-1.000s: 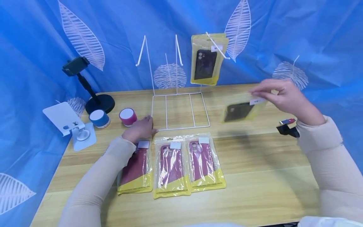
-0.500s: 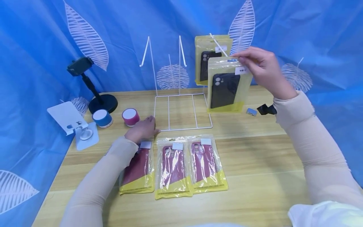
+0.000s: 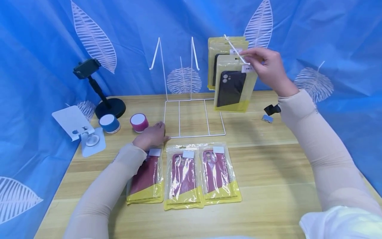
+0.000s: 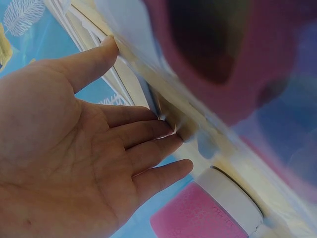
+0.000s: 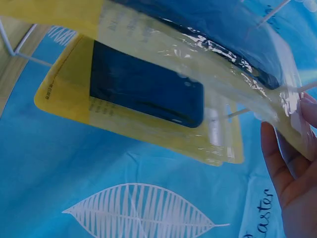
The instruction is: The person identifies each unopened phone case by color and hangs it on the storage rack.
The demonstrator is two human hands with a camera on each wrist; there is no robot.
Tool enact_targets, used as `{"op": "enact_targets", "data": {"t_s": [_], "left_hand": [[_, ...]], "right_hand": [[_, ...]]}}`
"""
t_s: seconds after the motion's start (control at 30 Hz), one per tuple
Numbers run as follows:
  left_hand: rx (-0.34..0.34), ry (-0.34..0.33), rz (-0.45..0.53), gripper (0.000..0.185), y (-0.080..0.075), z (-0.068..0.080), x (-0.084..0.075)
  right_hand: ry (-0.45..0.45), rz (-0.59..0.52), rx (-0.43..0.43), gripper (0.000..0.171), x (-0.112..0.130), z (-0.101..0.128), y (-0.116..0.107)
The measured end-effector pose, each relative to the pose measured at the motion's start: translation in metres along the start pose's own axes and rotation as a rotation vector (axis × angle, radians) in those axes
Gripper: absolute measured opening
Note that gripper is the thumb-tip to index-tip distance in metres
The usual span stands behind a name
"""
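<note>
Glossy black-case packet point(image 3: 232, 87) pinched by right hand point(image 3: 268, 68).

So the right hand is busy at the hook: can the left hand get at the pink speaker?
Probably yes: the left hand rests open on the table right beside the pink speaker, nothing between them.

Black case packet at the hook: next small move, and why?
Probably slide the black case packet further back along the rack hook. The right hand pinches its top at the hook's tip, in front of the packet already hanging. The left hand rests by the rack base.
</note>
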State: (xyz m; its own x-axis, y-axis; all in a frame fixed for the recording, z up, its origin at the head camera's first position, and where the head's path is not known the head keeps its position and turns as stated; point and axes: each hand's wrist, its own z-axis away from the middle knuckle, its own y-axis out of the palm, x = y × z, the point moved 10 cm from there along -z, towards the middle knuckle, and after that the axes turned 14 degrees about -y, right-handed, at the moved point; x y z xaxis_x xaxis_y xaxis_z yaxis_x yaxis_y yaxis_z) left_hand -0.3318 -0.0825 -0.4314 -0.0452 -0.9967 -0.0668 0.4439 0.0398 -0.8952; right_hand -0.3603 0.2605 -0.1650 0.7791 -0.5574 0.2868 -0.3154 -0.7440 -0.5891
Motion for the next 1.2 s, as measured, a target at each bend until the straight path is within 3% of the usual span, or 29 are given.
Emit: {"op": "enact_targets", "data": {"t_s": [0.3,0.6,0.7,0.8,0.9,0.97,1.07,1.2], "left_hand": [[-0.010,0.013,-0.016,0.079,0.001,0.001,-0.003],[0.001,0.015,-0.008,0.081,0.002,0.001,-0.005],[0.004,0.011,0.003,0.082,0.003,0.001,-0.004],[0.004,0.006,0.010,0.082,0.003,-0.001,-0.003],[-0.003,0.006,0.015,0.082,0.002,-0.002,-0.002],[-0.008,0.011,0.015,0.082,0.001,-0.002,-0.002],[-0.011,0.014,0.020,0.083,0.000,-0.003,0.000],[-0.008,0.012,0.041,0.086,-0.001,-0.003,0.005]], "right_hand": [[0.115,0.175,0.062,0.027,-0.023,-0.020,0.013],[0.084,0.273,0.070,0.028,-0.033,-0.032,0.022],[0.049,0.300,0.024,0.031,-0.030,-0.030,0.018],[0.013,0.322,-0.076,0.033,-0.022,-0.022,0.008],[-0.010,0.321,-0.187,0.035,-0.016,-0.006,-0.003],[0.024,0.311,-0.202,0.043,-0.017,0.010,-0.005],[0.138,0.287,-0.102,0.064,-0.024,0.040,0.007],[0.335,0.273,0.229,0.086,-0.037,0.089,0.046]]}}
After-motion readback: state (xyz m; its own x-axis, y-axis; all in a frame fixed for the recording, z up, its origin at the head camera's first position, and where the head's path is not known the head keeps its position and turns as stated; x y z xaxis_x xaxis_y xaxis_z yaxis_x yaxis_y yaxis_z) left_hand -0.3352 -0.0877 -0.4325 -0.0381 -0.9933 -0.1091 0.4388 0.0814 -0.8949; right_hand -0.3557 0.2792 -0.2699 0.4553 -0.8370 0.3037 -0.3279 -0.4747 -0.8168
